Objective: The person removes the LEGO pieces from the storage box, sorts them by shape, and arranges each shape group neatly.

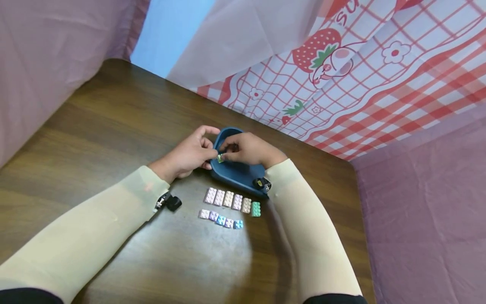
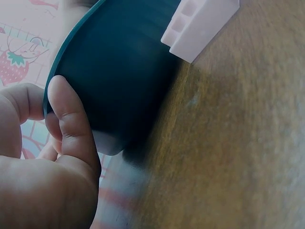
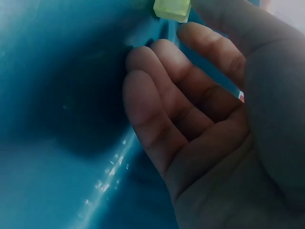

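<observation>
Head view: green brick (image 1: 220,158) is pinched by both hands (image 1: 187,156) (image 1: 248,148) over bowl (image 1: 237,175); a slipped pinch could drop it in.

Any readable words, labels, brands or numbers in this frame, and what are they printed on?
"SU": red letters, cut off by the top edge of the head view, on the strawberry-print cloth behind the table; the rest of the word is out of frame.
No readable text on the blue tray, the bricks or the sleeves.
</observation>
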Action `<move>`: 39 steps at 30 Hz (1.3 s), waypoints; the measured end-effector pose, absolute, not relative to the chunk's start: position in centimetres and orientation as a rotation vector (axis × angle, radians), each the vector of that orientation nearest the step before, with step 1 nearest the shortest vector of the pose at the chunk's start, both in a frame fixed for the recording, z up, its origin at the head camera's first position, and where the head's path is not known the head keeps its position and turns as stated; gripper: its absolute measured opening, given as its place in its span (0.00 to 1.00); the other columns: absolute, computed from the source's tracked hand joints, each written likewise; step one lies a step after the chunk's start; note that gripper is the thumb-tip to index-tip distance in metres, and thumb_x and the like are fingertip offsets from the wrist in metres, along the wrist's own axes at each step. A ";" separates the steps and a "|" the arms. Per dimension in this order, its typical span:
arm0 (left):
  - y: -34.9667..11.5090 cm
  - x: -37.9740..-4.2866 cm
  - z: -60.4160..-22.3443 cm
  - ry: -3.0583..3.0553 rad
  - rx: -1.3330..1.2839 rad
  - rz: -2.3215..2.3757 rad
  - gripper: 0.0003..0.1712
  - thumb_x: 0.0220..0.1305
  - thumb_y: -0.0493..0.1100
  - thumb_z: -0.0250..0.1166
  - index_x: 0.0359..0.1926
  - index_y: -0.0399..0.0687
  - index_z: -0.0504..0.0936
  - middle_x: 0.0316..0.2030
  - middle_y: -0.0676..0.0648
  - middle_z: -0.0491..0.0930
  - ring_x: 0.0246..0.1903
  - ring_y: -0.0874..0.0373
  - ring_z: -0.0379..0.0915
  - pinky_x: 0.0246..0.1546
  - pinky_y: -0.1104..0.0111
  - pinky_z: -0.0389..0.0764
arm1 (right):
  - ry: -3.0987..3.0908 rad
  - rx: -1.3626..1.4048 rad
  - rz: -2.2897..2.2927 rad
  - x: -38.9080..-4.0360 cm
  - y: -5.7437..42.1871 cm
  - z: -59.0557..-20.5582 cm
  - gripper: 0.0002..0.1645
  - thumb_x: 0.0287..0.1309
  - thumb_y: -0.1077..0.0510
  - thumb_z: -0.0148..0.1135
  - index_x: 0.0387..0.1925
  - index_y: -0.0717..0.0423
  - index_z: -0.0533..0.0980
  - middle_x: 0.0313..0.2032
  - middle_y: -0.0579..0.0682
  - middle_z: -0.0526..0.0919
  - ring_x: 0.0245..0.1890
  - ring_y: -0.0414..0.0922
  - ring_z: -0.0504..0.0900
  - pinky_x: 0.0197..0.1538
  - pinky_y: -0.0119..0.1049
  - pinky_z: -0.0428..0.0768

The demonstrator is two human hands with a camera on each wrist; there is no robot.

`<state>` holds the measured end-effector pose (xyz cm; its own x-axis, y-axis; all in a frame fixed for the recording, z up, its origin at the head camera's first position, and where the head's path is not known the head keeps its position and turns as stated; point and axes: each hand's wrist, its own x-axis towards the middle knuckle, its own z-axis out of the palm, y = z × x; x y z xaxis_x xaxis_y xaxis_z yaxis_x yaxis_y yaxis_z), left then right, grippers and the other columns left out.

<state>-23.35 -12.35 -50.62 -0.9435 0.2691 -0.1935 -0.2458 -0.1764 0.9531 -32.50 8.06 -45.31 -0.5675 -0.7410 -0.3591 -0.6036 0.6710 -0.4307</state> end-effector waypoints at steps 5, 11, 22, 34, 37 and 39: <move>-12.2 -23.3 -50.5 1.755 0.031 2.186 0.38 0.68 0.30 0.61 0.74 0.56 0.61 0.36 0.43 0.72 0.23 0.55 0.73 0.26 0.68 0.85 | 2.350 -1.067 -0.390 -32.3 8.1 -45.5 0.09 0.67 0.42 0.70 0.46 0.34 0.85 0.35 0.38 0.87 0.32 0.40 0.82 0.39 0.36 0.83; -12.3 -23.1 -50.4 1.770 0.025 2.189 0.38 0.68 0.30 0.62 0.74 0.56 0.62 0.36 0.44 0.73 0.24 0.55 0.74 0.26 0.67 0.86 | 2.306 -1.078 -0.418 -32.1 8.1 -45.6 0.07 0.67 0.46 0.71 0.45 0.37 0.86 0.34 0.39 0.87 0.32 0.40 0.82 0.39 0.36 0.83; -12.3 -23.1 -50.4 1.780 0.023 2.190 0.37 0.68 0.30 0.63 0.73 0.59 0.63 0.37 0.43 0.74 0.25 0.54 0.74 0.26 0.67 0.86 | 2.284 -1.094 -0.416 -32.1 8.2 -45.9 0.06 0.67 0.49 0.71 0.44 0.41 0.86 0.34 0.41 0.86 0.31 0.41 0.81 0.36 0.36 0.82; -12.2 -23.2 -50.5 1.783 0.006 2.185 0.38 0.67 0.29 0.62 0.73 0.59 0.63 0.36 0.43 0.74 0.24 0.54 0.74 0.25 0.67 0.85 | 2.310 -1.057 -0.392 -32.2 8.3 -45.3 0.05 0.62 0.51 0.73 0.39 0.44 0.84 0.34 0.42 0.87 0.35 0.39 0.84 0.41 0.35 0.86; -12.1 -23.3 -50.6 1.785 -0.006 2.184 0.38 0.67 0.29 0.62 0.73 0.59 0.63 0.36 0.43 0.73 0.23 0.54 0.73 0.25 0.67 0.85 | 2.332 -1.045 -0.384 -32.2 8.3 -45.1 0.06 0.60 0.52 0.73 0.39 0.44 0.84 0.35 0.42 0.86 0.36 0.39 0.84 0.42 0.35 0.86; -12.1 -23.3 -50.6 1.787 -0.009 2.182 0.38 0.67 0.29 0.62 0.73 0.59 0.63 0.36 0.43 0.73 0.23 0.54 0.73 0.25 0.67 0.85 | 2.349 -1.036 -0.380 -32.2 8.4 -44.9 0.07 0.59 0.52 0.73 0.38 0.44 0.83 0.34 0.41 0.86 0.35 0.39 0.84 0.42 0.35 0.85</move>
<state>-23.31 -12.12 -50.62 -0.9489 0.2402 -0.2048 -0.2480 -0.1662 0.9544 -32.24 8.44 -44.93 -0.5593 -0.7459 -0.3617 -0.5938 0.6649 -0.4531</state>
